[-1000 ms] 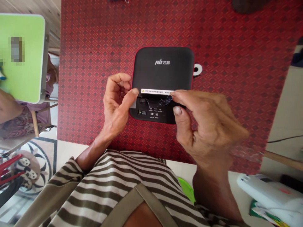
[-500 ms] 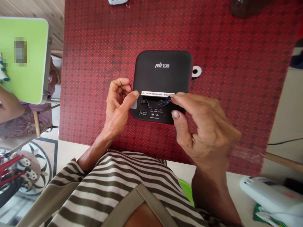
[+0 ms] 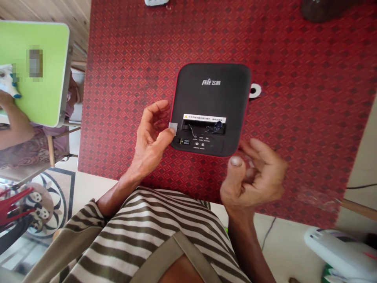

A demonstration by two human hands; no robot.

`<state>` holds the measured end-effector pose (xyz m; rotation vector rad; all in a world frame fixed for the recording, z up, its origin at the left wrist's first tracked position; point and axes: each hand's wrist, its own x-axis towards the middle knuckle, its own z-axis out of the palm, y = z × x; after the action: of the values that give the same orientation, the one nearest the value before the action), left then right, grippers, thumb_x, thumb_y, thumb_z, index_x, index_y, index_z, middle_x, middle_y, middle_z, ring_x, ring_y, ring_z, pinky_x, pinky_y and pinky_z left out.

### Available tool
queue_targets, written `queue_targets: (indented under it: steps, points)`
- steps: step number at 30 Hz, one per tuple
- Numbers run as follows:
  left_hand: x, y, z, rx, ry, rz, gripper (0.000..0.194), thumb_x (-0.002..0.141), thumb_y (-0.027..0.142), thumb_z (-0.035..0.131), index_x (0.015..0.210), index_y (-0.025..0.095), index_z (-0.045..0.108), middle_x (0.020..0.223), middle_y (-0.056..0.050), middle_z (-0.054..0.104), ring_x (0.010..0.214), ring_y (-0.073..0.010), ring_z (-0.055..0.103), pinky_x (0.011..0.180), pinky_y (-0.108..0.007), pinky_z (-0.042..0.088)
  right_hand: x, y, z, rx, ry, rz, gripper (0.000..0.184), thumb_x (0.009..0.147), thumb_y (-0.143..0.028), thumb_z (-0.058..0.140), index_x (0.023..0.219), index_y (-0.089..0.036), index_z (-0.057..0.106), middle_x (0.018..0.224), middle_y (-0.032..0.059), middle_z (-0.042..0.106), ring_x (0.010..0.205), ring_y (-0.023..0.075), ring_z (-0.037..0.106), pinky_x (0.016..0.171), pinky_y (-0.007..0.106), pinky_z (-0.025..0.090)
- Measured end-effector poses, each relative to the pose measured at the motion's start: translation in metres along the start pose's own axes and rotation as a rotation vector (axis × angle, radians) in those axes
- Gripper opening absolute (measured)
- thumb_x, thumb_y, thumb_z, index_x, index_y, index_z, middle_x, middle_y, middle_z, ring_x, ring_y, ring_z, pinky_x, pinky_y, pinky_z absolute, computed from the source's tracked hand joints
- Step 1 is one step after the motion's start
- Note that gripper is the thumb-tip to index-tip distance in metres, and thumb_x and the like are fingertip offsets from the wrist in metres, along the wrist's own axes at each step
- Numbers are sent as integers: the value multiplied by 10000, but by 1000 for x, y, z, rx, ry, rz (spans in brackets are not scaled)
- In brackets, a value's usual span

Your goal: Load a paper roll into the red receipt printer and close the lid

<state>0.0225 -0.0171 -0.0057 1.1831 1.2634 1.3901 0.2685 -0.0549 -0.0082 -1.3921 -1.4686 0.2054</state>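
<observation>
A black printer [image 3: 210, 98] with red sides and a "FEIE" logo is in front of me, over the red table. A crumpled piece of clear film [image 3: 216, 127] pokes out of the slot below its white warning label [image 3: 204, 118]. My left hand [image 3: 154, 137] grips the printer's left edge, thumb on a small grey sticker [image 3: 173, 127] and fingers along the side. Just off the lower right corner is my right hand [image 3: 253, 177], thumb apart from its half-curled fingers and nothing seen in it. Whether its fingertips touch the printer, I cannot tell.
The red patterned table [image 3: 132, 59] bears a dark object [image 3: 318, 10] at the far right and a white one [image 3: 156, 2] at the far edge. At left, another person's arm [image 3: 17, 122] rests by a green table [image 3: 50, 98]. A white appliance [image 3: 338, 247] stands lower right.
My right hand has let go of the clear film and moved down to the printer's lower right corner. The film stays in the slot. My left hand keeps its hold; the view has shifted slightly.
</observation>
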Motion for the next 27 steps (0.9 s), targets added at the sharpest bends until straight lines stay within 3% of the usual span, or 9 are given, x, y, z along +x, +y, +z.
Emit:
queue_targets:
  steps: [4,10,18,22,27]
  points:
    - [1,-4,1,96,-31,-1,637,1175,796,829,1714,489,684,1706,-62,819,1561,-407,808,1238,-651,750,-12,3,5,5,34,29,573,1118,-586,874,1686,-513,858,1213,78,993,913,427,978,681,542,793]
    - [2,-5,1,119,-13,1,632,1129,745,873,1691,499,722,1633,-47,868,1478,-430,839,1176,-681,766,-21,11,7,86,-28,123,634,1113,-639,819,1732,-508,781,1259,132,977,969,474,957,641,570,727]
    - [2,5,10,-19,18,-81,539,1149,573,841,1649,398,737,1639,-72,872,1529,-387,835,1248,-616,737,-16,2,11,192,-5,153,552,1120,-531,886,1651,-389,833,1247,89,991,916,334,962,726,454,790]
    - [4,0,5,38,-34,-82,612,1149,666,851,1679,408,686,1683,-91,860,1569,-386,826,1232,-570,735,-15,3,13,246,28,158,539,1085,-532,927,1606,-405,871,1224,80,1002,862,332,955,693,435,770]
    - [4,-5,2,47,-55,-9,648,1157,726,837,1705,431,657,1706,-84,840,1565,-372,827,1228,-550,724,-13,0,11,241,11,154,530,1101,-548,915,1594,-361,862,1247,82,1007,966,325,995,786,446,819]
